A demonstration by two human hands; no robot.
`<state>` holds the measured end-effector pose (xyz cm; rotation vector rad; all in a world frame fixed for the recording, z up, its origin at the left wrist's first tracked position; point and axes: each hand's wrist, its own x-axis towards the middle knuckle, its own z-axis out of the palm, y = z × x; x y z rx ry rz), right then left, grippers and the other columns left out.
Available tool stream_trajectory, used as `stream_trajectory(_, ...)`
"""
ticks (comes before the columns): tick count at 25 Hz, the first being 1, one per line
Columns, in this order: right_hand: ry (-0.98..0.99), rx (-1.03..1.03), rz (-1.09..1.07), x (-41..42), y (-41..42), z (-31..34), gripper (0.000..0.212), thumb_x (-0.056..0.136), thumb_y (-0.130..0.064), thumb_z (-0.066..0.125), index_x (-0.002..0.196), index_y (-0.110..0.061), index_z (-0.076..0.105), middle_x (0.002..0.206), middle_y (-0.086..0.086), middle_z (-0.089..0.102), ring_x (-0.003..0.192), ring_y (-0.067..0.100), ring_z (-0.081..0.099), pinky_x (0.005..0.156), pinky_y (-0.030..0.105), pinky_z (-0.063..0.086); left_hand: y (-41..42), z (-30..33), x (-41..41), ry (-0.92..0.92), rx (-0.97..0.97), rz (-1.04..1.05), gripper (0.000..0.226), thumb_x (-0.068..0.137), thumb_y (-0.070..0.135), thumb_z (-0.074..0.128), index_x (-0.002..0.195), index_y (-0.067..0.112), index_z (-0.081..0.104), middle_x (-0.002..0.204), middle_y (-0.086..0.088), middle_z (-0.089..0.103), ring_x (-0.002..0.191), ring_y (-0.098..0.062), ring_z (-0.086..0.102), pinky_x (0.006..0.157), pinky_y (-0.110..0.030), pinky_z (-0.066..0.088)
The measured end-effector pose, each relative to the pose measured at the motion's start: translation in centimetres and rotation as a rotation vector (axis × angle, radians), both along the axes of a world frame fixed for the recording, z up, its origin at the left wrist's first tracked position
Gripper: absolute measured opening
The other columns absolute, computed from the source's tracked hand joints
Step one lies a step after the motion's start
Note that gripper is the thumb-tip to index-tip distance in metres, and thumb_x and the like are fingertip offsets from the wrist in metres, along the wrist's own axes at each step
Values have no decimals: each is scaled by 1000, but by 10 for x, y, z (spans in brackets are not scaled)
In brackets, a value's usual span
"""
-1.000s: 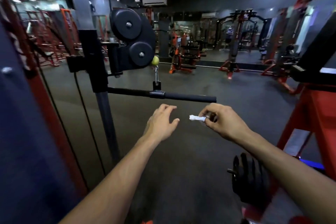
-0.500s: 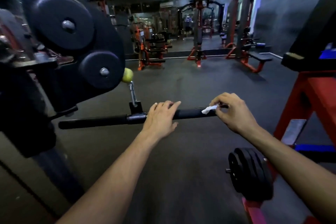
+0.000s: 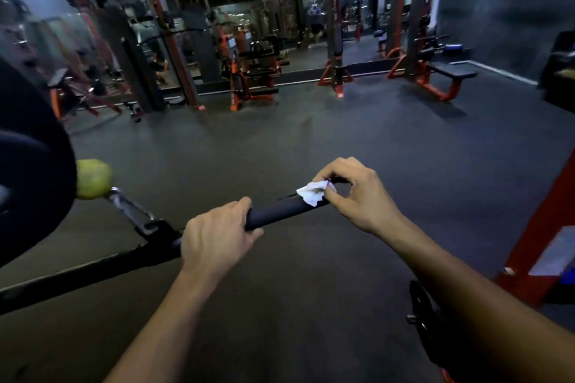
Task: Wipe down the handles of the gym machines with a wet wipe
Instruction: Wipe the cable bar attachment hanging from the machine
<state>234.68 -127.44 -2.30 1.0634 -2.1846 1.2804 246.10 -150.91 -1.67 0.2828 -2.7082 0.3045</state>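
At the far left a black pulley housing point(image 3: 28, 165) fills the edge, with a yellow-green ball point(image 3: 92, 179) at its side and a metal link point(image 3: 130, 208) running down to the bar's centre clamp point(image 3: 158, 232). The black bar handle point(image 3: 277, 211) slants up to the right. The left hand point(image 3: 214, 239) wraps its fingers over the bar just right of the clamp. Further right, the right hand point(image 3: 357, 196) pinches a crumpled white wet wipe point(image 3: 312, 194) between thumb and fingertips, pressing it on the bar's top near its right end. The 2 hands are apart, bare grip between them.
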Motion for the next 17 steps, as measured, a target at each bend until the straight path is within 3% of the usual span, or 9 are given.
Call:
stream_trajectory(5,110,34,245,-82,-76,-2,23,84,3,63,94,-18,70,96,-6,69,94,21,59,82,39,50,-52,2,-36,50,-28,226,40,78,62,73,96,29,58,88,7,70,82,-25,71,57,-31,36)
stream_trajectory(11,132,95,557,-116,-165,-9,30,82,8,62,94,-18,71,97,-4,66,91,22,59,78,42,50,-96,-15,-21,95,-82,435,36,74,54,77,86,28,56,76,7,66,65,-25,66,52,-29,30)
stream_trajectory(13,140,109,636,-118,-185,-15,29,81,10,63,94,-16,71,97,-3,66,90,23,58,78,42,50,-101,-20,-8,67,-109,490,35,76,53,77,88,27,57,79,5,67,68,-26,68,52,-31,36)
stream_trajectory(17,135,165,743,-111,-207,-44,30,80,9,66,90,-20,69,95,-5,62,88,23,57,75,45,50,-107,-38,8,-6,-191,527,31,85,48,73,101,26,59,93,3,69,84,-24,69,65,-35,47)
